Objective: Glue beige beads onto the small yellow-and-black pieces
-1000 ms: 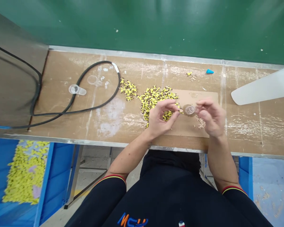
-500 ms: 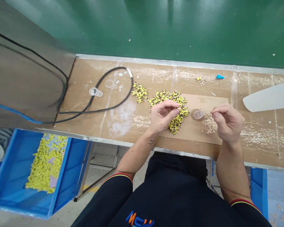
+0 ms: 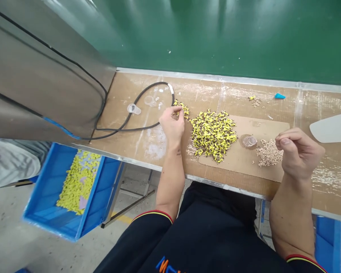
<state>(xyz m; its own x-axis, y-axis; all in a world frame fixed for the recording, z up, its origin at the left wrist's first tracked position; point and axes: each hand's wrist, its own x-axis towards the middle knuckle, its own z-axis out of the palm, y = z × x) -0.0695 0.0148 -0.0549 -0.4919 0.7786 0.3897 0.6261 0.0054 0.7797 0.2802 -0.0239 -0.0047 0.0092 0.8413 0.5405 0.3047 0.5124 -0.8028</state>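
Note:
My left hand [image 3: 172, 123] is over the small pile of yellow-and-black pieces [image 3: 184, 110], thumb and forefinger pinched close together; whatever lies between them is too small to make out. A larger heap of the same yellow-and-black pieces [image 3: 213, 134] spreads to its right. My right hand [image 3: 301, 153] is held in a pinch beside a pile of tiny beige parts [image 3: 268, 152], and any part at its fingertips cannot be made out. Between the two heaps sits a small clear round container [image 3: 249, 141] on a flat cardboard sheet [image 3: 244, 165].
A looped black cable [image 3: 143, 128] lies on the left of the table, near two clear plastic scoops or cups [image 3: 134, 109]. A blue cone-shaped cap [image 3: 279, 96] and a white curved object [image 3: 333, 127] are at the right. Below the left edge stands a blue bin [image 3: 49, 197] with yellow pieces.
My left hand has moved left from above the large heap to the small pile. My right hand stays pinched by the beige parts. The whole view has shifted to the left.

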